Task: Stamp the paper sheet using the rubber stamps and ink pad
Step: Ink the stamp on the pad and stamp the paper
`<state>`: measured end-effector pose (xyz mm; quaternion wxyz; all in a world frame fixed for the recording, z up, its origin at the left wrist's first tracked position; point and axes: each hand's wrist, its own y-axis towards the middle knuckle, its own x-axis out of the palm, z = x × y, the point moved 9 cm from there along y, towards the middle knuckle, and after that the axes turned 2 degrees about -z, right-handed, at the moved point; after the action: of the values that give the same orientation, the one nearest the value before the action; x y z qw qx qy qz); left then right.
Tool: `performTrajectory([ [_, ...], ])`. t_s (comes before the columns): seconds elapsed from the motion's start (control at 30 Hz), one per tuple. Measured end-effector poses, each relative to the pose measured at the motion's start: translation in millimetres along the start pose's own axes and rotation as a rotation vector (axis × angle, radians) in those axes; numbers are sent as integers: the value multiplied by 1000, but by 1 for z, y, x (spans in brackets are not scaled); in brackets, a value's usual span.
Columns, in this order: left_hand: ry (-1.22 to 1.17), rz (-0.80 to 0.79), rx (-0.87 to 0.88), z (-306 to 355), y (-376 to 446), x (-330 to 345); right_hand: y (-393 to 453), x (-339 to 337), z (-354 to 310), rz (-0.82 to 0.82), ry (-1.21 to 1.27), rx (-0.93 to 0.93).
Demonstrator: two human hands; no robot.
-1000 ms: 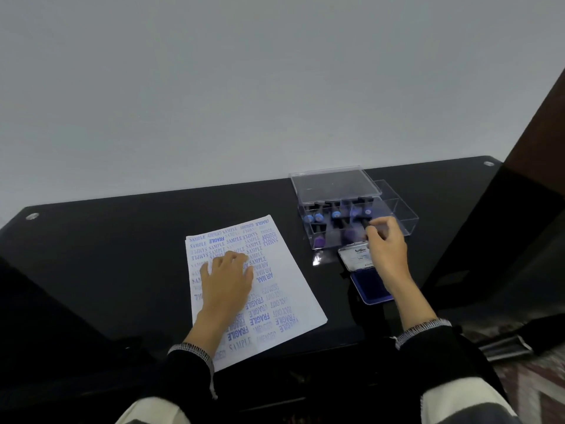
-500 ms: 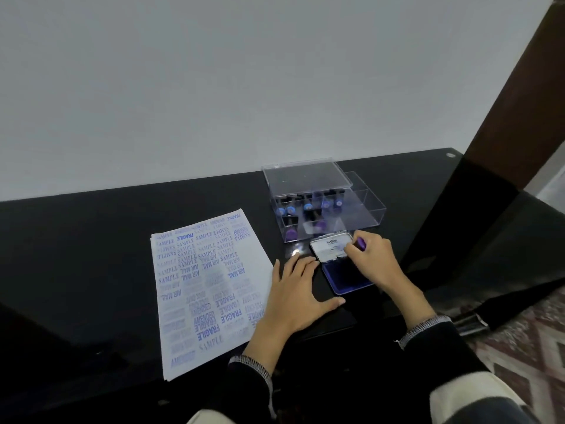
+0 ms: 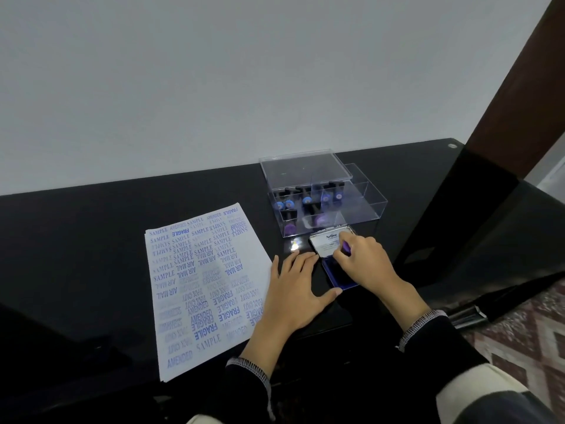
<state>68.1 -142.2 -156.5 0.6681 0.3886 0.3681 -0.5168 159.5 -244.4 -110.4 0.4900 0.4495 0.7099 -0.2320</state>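
Right hand (image 3: 365, 264) is curled over the ink pad (image 3: 337, 275), fingers pinched round a purple stamp (image 3: 346, 248) whose top just peeks out between them; whether its base is touching the blue ink is hidden under the hand. The pad's lid (image 3: 327, 242) stands open on the far side of the pad, white label showing. Left hand (image 3: 293, 293) lies flat on the black surface (image 3: 91, 240) just left of the pad, fingers straight and spread, thumb reaching toward the pad's near corner, holding nothing. Left of the pad beyond that hand lies the paper (image 3: 198, 286), already thick with blue prints: SAMPLE, AIR MAIL, FRAGILE, AMENDED. Just behind the pad sits the clear box (image 3: 367, 197), more stamps (image 3: 305, 200) standing inside it, its lid (image 3: 305, 168) resting on its far left part.
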Motion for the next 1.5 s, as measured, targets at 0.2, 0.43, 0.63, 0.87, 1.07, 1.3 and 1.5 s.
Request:
performTrajectory([
  [0.2,-326,-4,-25,-4,7,-18,-3,-1,-2,34,-72,22],
  [0.43,-411,343,-279,-85,-10,-91,-6,-1,3,98,-51,72],
  [0.63,-276,488,-520,-173,-47,-122,-9,1,3,161,-69,95],
  [0.87,-111,487,-670,-208,-76,-129,-8,3,3,154,-62,100],
  [1.07,-78,406,-706,-211,-79,-116,-8,2,4,161,-8,82],
  [1.3,-70,375,-697,-212,-78,-114,-4,3,1,131,-84,68],
  [1.5,-66,384,-689,-212,-80,-113,-9,-1,5,159,36,42],
])
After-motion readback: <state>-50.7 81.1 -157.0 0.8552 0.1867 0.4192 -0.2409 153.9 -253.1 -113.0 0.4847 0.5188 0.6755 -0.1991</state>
